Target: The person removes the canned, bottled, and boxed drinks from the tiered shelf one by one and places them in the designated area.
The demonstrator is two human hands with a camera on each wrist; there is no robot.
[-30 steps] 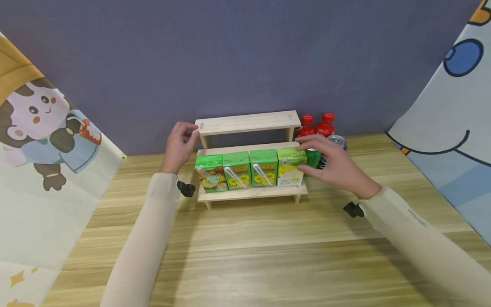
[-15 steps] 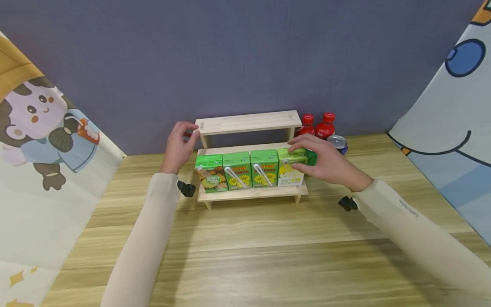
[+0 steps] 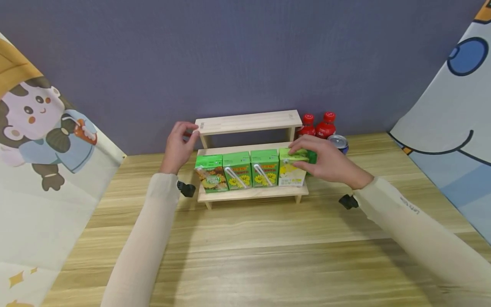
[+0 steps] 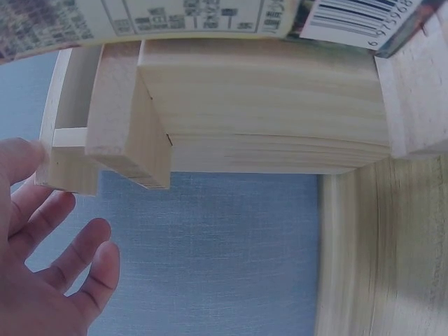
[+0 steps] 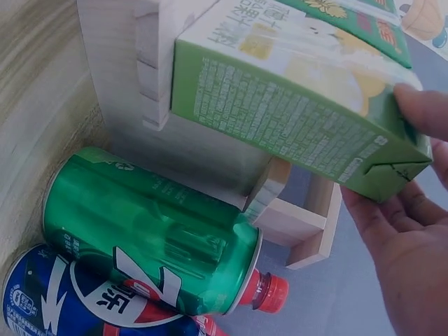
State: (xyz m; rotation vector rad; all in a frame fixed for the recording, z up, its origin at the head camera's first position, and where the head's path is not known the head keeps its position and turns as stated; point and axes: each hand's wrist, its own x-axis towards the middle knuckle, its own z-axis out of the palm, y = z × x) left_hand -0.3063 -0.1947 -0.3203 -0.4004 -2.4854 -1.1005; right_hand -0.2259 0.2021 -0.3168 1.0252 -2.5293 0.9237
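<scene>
A small two-tier wooden shelf point(image 3: 247, 123) stands against the back wall. My left hand point(image 3: 180, 145) pinches the left end of its top board between thumb and fingertips; in the left wrist view the other fingers hang below the board. A row of green juice cartons point(image 3: 237, 172) fills the lower board. The rightmost is a paler yellow-green juice carton point(image 3: 292, 175), upright on the board. My right hand point(image 3: 324, 160) grips its upper end, thumb point(image 5: 420, 112) on the front and fingers behind. The carton's printed side point(image 5: 280, 122) faces the right wrist camera.
Right of the shelf stand a green soda can point(image 5: 154, 224), a blue cola can point(image 5: 91, 301) and two red-capped bottles point(image 3: 326, 128). The can with a silver top point(image 3: 338, 141) is nearest the right hand's back. A wood-grain table point(image 3: 245, 251) lies in front.
My right hand has moved left onto the rightmost carton and now grips its top. That carton has shifted very slightly right. My left hand has stayed at the shelf's end.
</scene>
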